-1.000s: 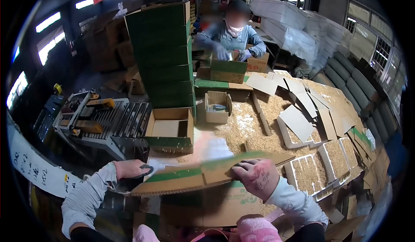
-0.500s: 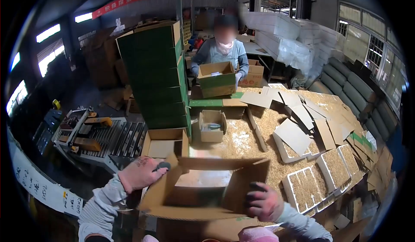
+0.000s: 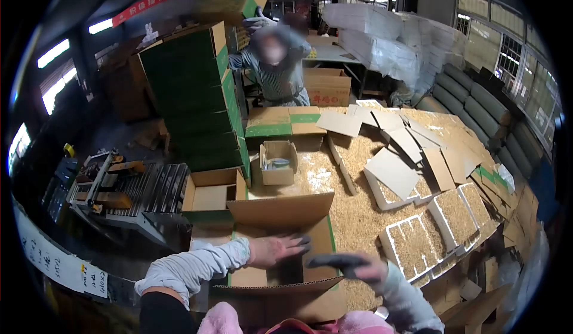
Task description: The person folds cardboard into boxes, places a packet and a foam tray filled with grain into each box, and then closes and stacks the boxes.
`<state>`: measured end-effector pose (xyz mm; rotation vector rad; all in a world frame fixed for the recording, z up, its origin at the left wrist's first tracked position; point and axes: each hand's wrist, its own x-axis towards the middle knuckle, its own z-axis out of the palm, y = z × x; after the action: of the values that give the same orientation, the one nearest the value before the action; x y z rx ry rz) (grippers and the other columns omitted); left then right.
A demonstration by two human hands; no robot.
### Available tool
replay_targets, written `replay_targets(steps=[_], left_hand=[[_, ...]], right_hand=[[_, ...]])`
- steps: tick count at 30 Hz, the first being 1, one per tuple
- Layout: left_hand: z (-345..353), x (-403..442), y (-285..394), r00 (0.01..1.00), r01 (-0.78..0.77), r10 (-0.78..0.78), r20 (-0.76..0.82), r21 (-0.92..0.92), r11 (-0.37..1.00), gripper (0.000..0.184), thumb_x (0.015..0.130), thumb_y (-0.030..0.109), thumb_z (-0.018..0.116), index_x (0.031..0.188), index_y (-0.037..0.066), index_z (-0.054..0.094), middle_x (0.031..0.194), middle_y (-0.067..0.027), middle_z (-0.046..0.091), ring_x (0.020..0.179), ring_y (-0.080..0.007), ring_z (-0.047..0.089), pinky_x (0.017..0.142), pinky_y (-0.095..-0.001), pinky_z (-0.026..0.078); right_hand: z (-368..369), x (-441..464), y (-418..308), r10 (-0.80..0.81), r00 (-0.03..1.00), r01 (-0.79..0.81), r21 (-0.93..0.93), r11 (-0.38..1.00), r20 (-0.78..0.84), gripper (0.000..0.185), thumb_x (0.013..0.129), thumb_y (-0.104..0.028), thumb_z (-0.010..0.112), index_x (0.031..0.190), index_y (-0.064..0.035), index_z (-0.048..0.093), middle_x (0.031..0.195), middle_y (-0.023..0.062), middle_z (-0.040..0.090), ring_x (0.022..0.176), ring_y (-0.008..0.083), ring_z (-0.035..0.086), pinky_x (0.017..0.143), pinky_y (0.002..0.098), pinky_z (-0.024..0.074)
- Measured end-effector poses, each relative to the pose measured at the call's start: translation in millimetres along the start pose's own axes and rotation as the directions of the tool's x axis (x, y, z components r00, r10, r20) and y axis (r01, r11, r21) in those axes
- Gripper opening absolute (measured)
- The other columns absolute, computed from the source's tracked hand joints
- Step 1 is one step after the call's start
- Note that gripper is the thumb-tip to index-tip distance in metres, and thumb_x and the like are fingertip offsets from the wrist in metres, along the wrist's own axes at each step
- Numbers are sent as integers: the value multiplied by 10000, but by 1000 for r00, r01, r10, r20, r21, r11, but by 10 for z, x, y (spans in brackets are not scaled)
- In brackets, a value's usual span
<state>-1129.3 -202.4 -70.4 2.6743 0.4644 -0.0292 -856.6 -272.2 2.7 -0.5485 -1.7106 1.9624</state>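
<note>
An open cardboard box (image 3: 285, 208) stands right in front of me, its long walls running left to right. My left hand (image 3: 277, 250) reaches over its inside with fingers stretched out and holds nothing. It wears a pinkish glove with dark fingertips. At the box's right end my right hand (image 3: 361, 268) is blurred by motion; its dark-tipped fingers point left, extended, with nothing visible in them. Part of the box floor is hidden by my hands. Beyond it sits a small carton (image 3: 279, 164) with something bluish inside, and to its left another open box (image 3: 210, 192).
A tall stack of green boxes (image 3: 188, 107) rises at left; a co-worker (image 3: 277, 65) holds another green box (image 3: 230, 0) above it. Grain-like husks (image 3: 340, 214) cover the table, with white foam trays (image 3: 412, 247) and cardboard sheets (image 3: 391, 173) at right. A roller conveyor (image 3: 155, 188) stands left.
My hands have released the box's ends; the left moved right over its inside. The box now rests lower and nearer. The co-worker has raised a green box from the table to the stack's top.
</note>
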Motion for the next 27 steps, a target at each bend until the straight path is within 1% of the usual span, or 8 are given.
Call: replay_targets(steps=[5,7,11,18,20,22,24,27], left_hand=[[-399,175,-91,975,171,-50,217,-588,791,510,895,214,474,1368,106,317,1358,-133,395,1238,-221,381,1037,-327,274],[-1102,-32,174,947,73,-255,-196,-640,765,456,898,191,471,1332,89,377,1227,-124,521,1151,-204,468,983,-308,343],[-920,-722,-29,312,424,-760,-570,-632,649,576,858,182,547,1365,70,299,1146,-94,570,1067,-197,522,914,-281,408],[315,-1419,658,574,-65,-807,-137,-990,123,970,625,118,783,1373,38,172,1284,-146,402,1171,-196,408,983,-331,351],[200,-1353,1052,471,279,-601,-646,-537,796,924,601,111,772,1345,47,229,1306,-154,371,1170,-239,420,938,-386,394],[1250,-1694,1063,678,466,-311,-666,63,883,870,596,151,764,1315,42,287,1300,-170,378,1154,-293,443,926,-417,403],[1555,-1829,1032,605,283,-436,-666,-332,900,762,617,192,741,1265,34,372,1304,-186,374,1150,-327,445,947,-431,381],[568,-1608,841,-10,-405,-963,-271,-879,252,480,745,133,623,1183,6,474,1282,-172,409,1113,-290,471,962,-376,372]], right_hand=[[-84,315,587,-385,696,-459,-788,410,-606,1077,544,-306,830,1354,39,210,1348,226,321,1244,304,333,1036,372,266],[-254,344,836,-209,678,-166,-424,890,-705,1176,469,-391,843,1323,97,197,1306,276,328,1200,376,359,1010,392,311],[65,269,753,-445,584,-308,-692,653,-679,1188,455,-327,861,1322,111,176,1299,286,329,1204,354,378,998,382,337],[35,321,617,-239,741,148,-195,970,-627,769,629,-337,786,1195,39,426,1075,153,542,1007,252,542,880,332,444],[-210,303,379,63,739,318,429,846,-671,393,751,-292,693,984,-26,523,867,43,569,833,128,548,712,254,467],[-169,182,516,184,705,61,316,947,-685,316,765,-303,668,887,-40,541,747,13,565,717,112,547,626,249,454],[11,119,1011,68,676,-222,-114,968,-734,411,700,-379,692,838,-20,545,689,56,576,629,183,567,599,300,448],[414,108,738,-26,587,-438,-345,830,-809,678,669,-414,683,1143,26,478,943,230,601,886,362,584,808,379,451]])
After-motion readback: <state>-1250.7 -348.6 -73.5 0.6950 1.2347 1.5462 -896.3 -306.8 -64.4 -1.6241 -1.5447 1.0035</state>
